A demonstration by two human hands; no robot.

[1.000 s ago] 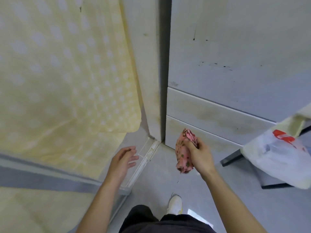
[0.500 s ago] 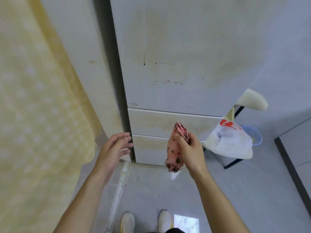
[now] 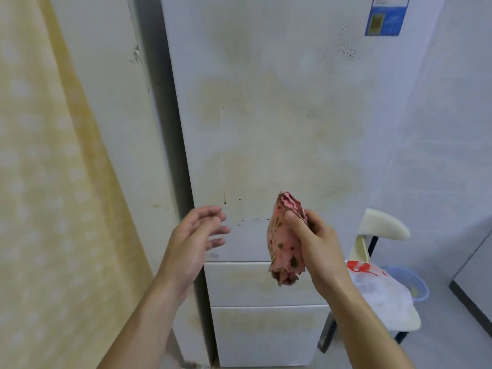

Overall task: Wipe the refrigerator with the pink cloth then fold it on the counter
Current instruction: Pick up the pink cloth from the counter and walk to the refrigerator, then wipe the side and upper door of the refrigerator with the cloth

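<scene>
Well, far on the left hangs a yellow sheet with pale dots, blurry and cut off by the edge. Next comes the left hand, held up in the air with its fingers loose and a bit bent, holding nothing and touching nothing. Behind it stands the white refrigerator, with yellow stains and small dark spots on its door. Its top is cut off. In front of the door is the pink cloth, bunched up, with little flowers on it. The right hand grips it, thumb on the front, and hides part of it. Up high a blue sticker is too blurry to read. On the right a chair holds a white plastic bag, which hides part of a blue basket.
</scene>
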